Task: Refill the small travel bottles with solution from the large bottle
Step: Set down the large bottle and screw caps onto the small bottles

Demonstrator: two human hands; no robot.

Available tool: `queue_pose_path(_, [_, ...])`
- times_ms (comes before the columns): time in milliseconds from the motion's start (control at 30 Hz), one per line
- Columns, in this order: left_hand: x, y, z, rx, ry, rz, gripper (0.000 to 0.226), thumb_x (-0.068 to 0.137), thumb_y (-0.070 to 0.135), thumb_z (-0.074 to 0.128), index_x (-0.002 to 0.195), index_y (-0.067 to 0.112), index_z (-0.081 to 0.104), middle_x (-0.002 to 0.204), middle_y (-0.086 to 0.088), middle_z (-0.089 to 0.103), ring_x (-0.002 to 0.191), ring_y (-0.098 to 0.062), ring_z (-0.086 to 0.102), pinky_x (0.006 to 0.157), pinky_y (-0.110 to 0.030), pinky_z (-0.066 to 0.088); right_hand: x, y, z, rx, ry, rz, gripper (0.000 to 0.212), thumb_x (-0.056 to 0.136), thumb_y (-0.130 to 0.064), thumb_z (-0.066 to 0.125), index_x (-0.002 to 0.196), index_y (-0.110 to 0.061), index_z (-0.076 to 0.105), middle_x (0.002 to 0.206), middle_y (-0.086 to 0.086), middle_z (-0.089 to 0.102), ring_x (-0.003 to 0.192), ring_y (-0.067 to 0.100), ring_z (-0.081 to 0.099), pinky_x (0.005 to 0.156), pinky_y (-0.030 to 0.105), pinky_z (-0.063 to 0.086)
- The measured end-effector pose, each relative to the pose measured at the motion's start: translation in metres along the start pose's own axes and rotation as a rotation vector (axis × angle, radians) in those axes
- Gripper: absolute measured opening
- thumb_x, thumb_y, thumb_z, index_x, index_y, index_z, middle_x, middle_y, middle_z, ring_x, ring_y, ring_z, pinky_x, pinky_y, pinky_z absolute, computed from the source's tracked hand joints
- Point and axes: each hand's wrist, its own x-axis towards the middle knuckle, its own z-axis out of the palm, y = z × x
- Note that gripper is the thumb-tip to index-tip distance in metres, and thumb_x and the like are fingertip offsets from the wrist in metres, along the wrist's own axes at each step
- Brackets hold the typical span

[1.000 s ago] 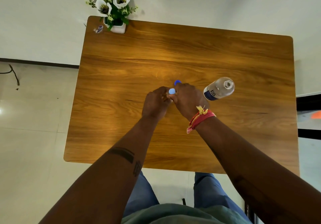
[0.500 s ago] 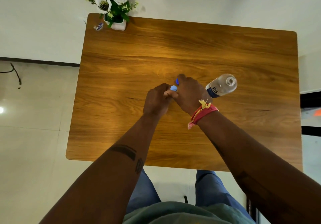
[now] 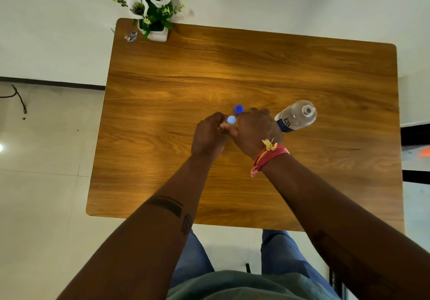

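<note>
Both hands, left hand and right hand, pinch a light-blue-capped travel bottle; capping, seemingly; next needs the uncapped large bottle.

Both forearms extended forward, converging at centre. Left hand and right hand knuckles-up, fingers curled, touching each other at the fingertips. What each grips is mostly hidden. Left forearm bears dark band tattoos; right wrist wears a red and yellow thread band.
</note>
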Motion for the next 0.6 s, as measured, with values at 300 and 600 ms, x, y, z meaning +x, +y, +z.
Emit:
queue_pose_path(300, [0.000, 0.004, -0.002, 0.028, 0.017, 0.033, 0.020, 0.074, 0.034, 0.054, 0.090, 0.033, 0.066, 0.071, 0.020, 0.063, 0.064, 0.017, 0.054, 0.052, -0.006, 0.035, 0.004, -0.005, 0.007, -0.056, 0.123, -0.162, 0.024, 0.098, -0.026, 0.057, 0.119, -0.015, 0.057, 0.115, 0.008, 0.063, 0.108, 0.031, 0.056, 0.074, 0.037, 0.047])
queue_pose_path(600, [-0.002, -0.002, 0.003, 0.084, 0.026, 0.041, 0.031, 0.082, 0.033, 0.079, 0.108, 0.025, 0.066, 0.093, 0.010, 0.067, 0.080, -0.007, 0.062, 0.064, -0.022, 0.044, 0.042, 0.023, -0.010, 0.299, 0.112, -0.006, 0.027, 0.089, -0.053, 0.066, 0.098, -0.027, 0.067, 0.103, 0.002, 0.065, 0.100, 0.024, 0.060, 0.080, 0.037, 0.049])
